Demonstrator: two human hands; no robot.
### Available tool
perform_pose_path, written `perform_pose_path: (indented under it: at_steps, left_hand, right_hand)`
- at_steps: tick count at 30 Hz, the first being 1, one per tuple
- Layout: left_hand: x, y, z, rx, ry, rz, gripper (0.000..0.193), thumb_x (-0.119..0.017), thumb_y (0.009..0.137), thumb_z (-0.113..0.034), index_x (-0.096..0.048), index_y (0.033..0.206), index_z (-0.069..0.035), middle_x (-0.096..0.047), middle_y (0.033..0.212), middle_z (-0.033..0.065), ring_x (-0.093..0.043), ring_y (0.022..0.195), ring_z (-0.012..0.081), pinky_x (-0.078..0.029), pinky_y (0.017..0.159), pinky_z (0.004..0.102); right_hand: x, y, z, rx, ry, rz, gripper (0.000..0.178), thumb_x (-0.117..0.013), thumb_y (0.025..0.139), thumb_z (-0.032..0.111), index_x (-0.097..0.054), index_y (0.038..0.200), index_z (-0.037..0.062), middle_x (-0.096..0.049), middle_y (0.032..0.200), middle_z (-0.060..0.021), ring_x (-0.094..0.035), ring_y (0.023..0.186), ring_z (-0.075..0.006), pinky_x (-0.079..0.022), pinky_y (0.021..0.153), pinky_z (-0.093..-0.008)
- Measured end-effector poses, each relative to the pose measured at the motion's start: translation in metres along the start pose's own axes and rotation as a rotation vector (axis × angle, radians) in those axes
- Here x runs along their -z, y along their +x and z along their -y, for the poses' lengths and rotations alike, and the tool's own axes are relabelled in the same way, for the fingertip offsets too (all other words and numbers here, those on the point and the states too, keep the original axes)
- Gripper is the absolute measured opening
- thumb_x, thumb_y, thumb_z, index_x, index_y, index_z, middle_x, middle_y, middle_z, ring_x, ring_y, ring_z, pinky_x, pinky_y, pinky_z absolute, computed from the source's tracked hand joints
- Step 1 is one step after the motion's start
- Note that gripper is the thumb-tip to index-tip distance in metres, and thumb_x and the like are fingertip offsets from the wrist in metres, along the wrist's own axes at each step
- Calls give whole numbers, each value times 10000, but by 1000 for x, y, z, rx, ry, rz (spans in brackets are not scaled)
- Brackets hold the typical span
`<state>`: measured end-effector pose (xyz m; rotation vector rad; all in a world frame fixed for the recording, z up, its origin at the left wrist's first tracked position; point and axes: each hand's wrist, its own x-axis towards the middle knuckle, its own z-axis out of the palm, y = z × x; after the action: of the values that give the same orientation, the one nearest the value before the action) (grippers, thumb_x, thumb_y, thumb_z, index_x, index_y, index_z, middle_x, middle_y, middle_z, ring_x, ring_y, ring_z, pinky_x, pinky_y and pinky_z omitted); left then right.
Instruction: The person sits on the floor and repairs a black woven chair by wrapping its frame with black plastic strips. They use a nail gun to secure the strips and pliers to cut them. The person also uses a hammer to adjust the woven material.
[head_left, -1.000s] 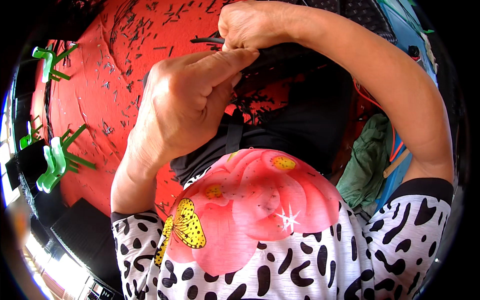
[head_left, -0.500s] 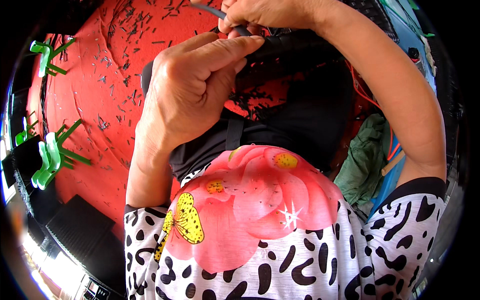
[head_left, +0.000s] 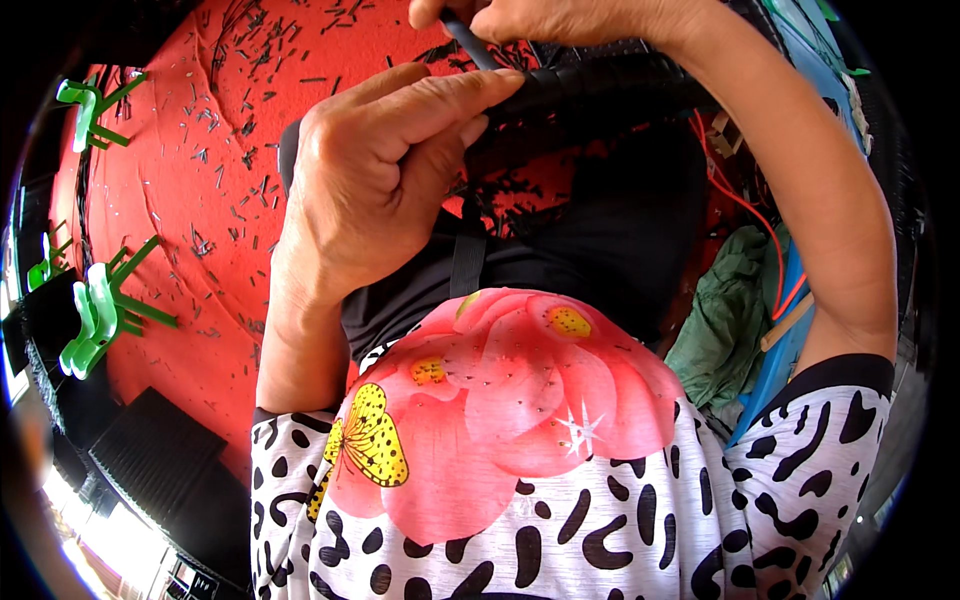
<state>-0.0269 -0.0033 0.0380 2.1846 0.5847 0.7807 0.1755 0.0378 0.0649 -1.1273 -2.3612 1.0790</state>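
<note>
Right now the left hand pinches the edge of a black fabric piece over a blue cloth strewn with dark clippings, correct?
Not quite: the cloth is red, not blue, as the head view shows. The left hand does pinch the black fabric piece, and dark clippings lie strewn over the cloth.

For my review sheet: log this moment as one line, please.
left hand: pinching black fabric edge | right hand: gripping dark slim tool | surface: red cloth strewn with dark clippings

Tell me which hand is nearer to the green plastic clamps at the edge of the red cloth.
Left. The left hand grips black fabric over the middle of the red cloth, on the side where the green plastic clamps sit; the right hand is at the top, farther off.
</note>
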Motion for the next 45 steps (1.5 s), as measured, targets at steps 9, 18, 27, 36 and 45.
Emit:
perform_pose_path:
  at_steps: [9, 18, 27, 36, 45]
  left_hand:
    - [0, 1, 4, -24, -36, -18, 272, -590, 782, 31, -649, 1045, -5, -505, 650, 51, -443, 556, 126, -362, 517, 239]
    - [0, 1, 8, -55, -74, -20, 290, -611, 759, 21, -650, 1045, -17, -420, 608, 51, -408, 527, 152, -327, 486, 267]
    - [1, 2, 11, -91, -54, -29, 296, -619, 746, 38, -654, 1024, -58, -422, 584, 56, -446, 481, 181, -362, 445, 291]
    - [1, 5, 11, -104, -56, 7, 293, -617, 757, 14, -647, 1041, -53, -414, 586, 62, -428, 471, 195, -349, 436, 304]
    - [-2, 4, 14, -117, -95, -1, 301, -621, 749, 22, -645, 1040, -49, -400, 580, 55, -408, 461, 185, -337, 425, 306]
  right_hand:
    - [-4, -1, -8, 145, -483, -133, 162, -510, 745, 47, -646, 814, -8, -617, 737, -194, -616, 749, -310, -486, 688, -384]
    - [3, 1, 2, -282, 278, 46, 173, -480, 773, 23, -631, 833, -38, -632, 697, -106, -621, 638, -165, -495, 604, -289]
    - [3, -6, 12, -513, 694, 50, 130, -493, 789, -38, -592, 874, -29, -614, 713, -65, -592, 597, -118, -508, 560, -243]
    - [-13, -7, 0, -648, 616, 98, 79, -606, 702, 19, -568, 770, 28, -572, 659, -15, -508, 526, -58, -388, 470, -191]
    - [-12, -8, -1, -678, 713, -11, 109, -606, 686, 15, -566, 785, 35, -579, 688, -18, -536, 539, -70, -442, 489, -196]
